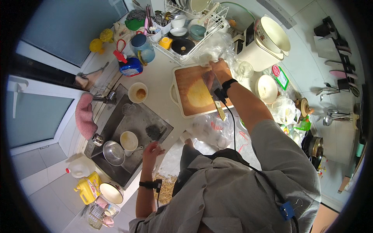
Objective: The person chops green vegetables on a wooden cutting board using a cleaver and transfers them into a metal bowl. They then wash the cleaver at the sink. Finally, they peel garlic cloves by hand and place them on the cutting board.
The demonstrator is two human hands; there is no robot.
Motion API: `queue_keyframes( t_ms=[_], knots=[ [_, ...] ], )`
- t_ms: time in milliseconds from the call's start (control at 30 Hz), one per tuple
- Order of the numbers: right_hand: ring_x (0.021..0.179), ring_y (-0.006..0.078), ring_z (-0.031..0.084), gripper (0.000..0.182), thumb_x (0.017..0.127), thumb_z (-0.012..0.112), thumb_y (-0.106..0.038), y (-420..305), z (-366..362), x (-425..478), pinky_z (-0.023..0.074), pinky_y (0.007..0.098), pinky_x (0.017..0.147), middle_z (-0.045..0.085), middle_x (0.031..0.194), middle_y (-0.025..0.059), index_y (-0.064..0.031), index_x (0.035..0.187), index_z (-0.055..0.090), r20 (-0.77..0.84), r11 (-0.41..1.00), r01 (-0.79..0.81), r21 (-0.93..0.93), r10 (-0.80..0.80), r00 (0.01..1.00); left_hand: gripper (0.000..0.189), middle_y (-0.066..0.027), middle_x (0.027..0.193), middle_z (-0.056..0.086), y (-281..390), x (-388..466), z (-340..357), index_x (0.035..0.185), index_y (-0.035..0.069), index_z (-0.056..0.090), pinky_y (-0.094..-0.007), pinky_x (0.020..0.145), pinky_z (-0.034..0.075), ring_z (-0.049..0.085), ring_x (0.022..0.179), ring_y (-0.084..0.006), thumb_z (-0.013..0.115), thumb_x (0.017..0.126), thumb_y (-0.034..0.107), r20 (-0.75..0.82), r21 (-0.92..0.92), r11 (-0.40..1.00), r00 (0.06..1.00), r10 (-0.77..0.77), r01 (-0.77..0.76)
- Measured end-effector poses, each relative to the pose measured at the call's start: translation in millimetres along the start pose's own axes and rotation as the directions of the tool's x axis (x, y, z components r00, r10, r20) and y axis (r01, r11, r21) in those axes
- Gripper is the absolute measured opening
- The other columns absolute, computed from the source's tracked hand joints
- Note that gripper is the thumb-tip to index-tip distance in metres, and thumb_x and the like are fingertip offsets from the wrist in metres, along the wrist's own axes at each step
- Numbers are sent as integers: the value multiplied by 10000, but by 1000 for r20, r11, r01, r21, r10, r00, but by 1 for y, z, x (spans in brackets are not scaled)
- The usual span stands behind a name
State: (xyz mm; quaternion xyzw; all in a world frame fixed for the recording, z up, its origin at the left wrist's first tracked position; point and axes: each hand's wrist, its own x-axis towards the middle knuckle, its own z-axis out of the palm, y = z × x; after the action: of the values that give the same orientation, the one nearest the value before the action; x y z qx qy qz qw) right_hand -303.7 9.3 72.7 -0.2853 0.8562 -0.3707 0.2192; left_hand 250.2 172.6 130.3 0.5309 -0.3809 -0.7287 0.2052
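My right hand (pixel 220 68) reaches over the far right part of the wooden cutting board (pixel 182 77), at the edge of a clear plastic bag (pixel 215 48); its grip is hard to make out. Under that forearm a cleaver (pixel 210 83) with a pale handle lies on the board. A round yellowish patch (pixel 198 94) shows on the board's middle. My left hand (pixel 152 151) is above the sink's near edge, fingers bent; whether it holds something small cannot be told. Close by in the sink are a dark scouring pad (pixel 153 132), a white bowl (pixel 129 141) and a steel bowl (pixel 114 153).
A dish rack (pixel 186 59) with dishes stands at the back. A bowl with brown contents (pixel 137 93) sits beside the sink (pixel 107 171). Detergent (pixel 131 67) and a blue jug (pixel 142 48) stand behind. A plastic bag (pixel 214 128) hangs near the counter's front. Bowls and bags line the right side.
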Motion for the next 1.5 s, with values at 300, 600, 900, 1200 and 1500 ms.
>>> queue_keyframes(
  t_ms=[300,600,900,1200,1500],
  knots=[
    [931,135,671,411,927,730,-246,-85,-112,-233,542,293,820,699,1028,50,-58,1276,624,764,919,179,352,-392,513,326,-98,1042,714,115,31,135,1221,-39,604,-291,811,571,709,914,-142,691,965,142,289,249,901,916,280,-354],
    [932,136,685,260,973,656,-36,-81,-291,-287,572,287,816,724,1089,96,44,1220,632,526,713,-56,699,-459,716,385,-92,1005,693,210,-63,315,1229,62,653,-313,714,576,705,827,-197,778,870,117,605,369,252,437,666,-895],
    [885,145,692,269,989,641,-58,-26,-397,-313,586,284,766,726,1082,103,45,1238,635,435,570,-83,817,-517,737,398,-100,990,681,201,-126,416,1224,60,664,-307,697,557,680,789,-209,777,844,85,714,332,94,315,625,-939],
    [875,138,686,230,1012,614,-98,-13,-436,-327,600,298,784,718,1042,86,40,1192,651,362,534,-50,844,-498,788,243,-99,979,677,201,-122,454,1205,7,643,-304,730,554,666,810,-175,608,973,75,769,239,181,300,565,-954],
    [981,191,702,260,993,629,-76,-33,-419,-339,592,339,855,712,1105,120,14,1236,621,201,353,-56,934,-388,900,231,-81,1001,585,238,-85,449,1185,-24,570,-266,673,491,558,730,-129,441,1031,90,871,-1,959,471,140,-284]
  ],
)
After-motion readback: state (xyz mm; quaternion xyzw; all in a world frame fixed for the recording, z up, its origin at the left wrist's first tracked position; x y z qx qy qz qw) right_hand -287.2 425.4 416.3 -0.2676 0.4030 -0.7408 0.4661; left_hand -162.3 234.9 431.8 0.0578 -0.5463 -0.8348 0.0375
